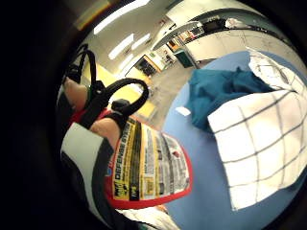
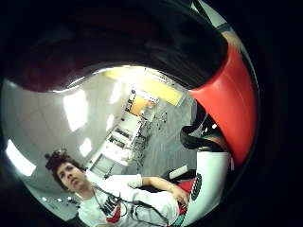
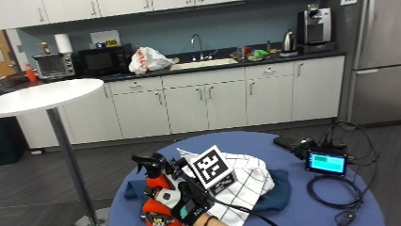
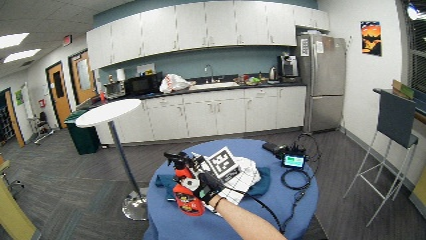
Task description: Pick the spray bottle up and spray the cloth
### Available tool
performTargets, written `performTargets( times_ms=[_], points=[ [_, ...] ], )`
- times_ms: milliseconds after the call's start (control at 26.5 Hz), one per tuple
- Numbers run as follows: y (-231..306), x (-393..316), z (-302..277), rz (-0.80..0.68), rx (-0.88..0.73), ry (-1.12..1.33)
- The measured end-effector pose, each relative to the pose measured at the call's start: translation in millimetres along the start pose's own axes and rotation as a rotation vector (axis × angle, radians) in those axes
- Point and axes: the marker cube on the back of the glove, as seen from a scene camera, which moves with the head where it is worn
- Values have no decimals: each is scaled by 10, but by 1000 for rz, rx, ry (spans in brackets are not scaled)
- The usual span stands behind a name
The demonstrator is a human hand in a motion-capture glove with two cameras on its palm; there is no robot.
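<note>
My gloved right hand grips a red spray bottle upright near the left edge of the round blue table. The bottle's black trigger head juts to the left in the outside view. A white checked cloth lies just right of the hand, on top of a teal cloth. In the little finger side palm view the bottle's label is close to the palm, my fingers curl round it, and the white cloth and teal cloth lie beyond. I cannot tell whether the bottle touches the table.
A small screen device with looped black cables sits on the table's right side. A tall white round table stands at the left. Kitchen cabinets run along the far wall. A high chair stands at the right.
</note>
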Motion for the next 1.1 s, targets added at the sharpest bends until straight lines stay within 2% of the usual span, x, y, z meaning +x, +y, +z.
performTargets(
  times_ms=[302,793,1096],
  points=[
    [114,124,170,-7,17,24],
    [-70,-280,401,-130,-131,23],
    [72,-151,139,-98,-133,45]
  ],
)
